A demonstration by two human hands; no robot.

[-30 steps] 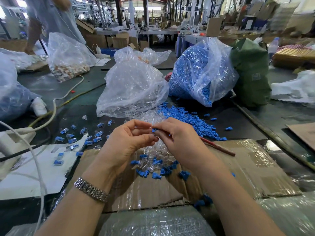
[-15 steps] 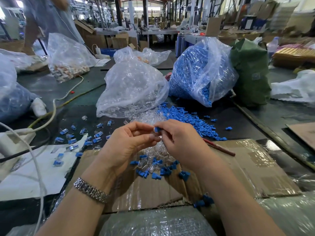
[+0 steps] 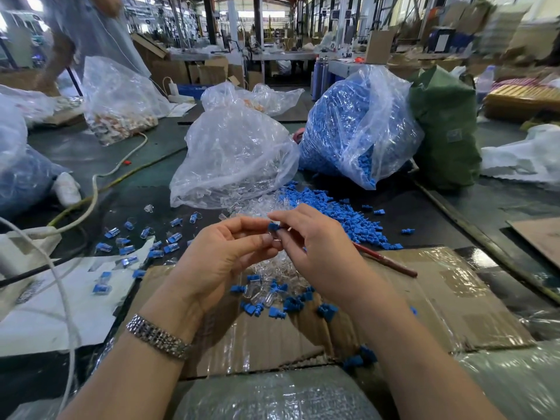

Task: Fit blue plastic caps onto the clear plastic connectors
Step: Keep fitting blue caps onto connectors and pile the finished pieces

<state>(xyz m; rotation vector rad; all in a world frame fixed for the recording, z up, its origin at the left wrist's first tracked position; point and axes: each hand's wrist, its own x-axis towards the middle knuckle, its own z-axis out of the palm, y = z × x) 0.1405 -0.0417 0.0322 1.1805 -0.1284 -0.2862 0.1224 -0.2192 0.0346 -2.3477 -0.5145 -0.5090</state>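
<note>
My left hand (image 3: pixel 225 256) and my right hand (image 3: pixel 318 250) meet fingertip to fingertip above the cardboard. Between them sits a small blue cap (image 3: pixel 273 227), pinched by my right fingers, with a clear connector (image 3: pixel 277 237) held by my left thumb and fingers just below it; the connector is mostly hidden. Under the hands lies a mixed heap of clear connectors (image 3: pixel 269 286) and loose blue caps (image 3: pixel 291 304). A larger spill of blue caps (image 3: pixel 339 213) spreads behind my right hand. Finished capped pieces (image 3: pixel 145 244) are scattered to the left.
A clear bag of connectors (image 3: pixel 233 159) and a bag of blue caps (image 3: pixel 354 125) stand behind the hands, a green sack (image 3: pixel 445 128) to their right. A red pencil (image 3: pixel 385 260) lies on the cardboard sheet (image 3: pixel 424 298). White cables (image 3: pixel 94 192) cross the left side.
The hands have stayed together in the same place; the blue cap between the fingertips now shows more plainly, and the fingers have shifted slightly around it.
</note>
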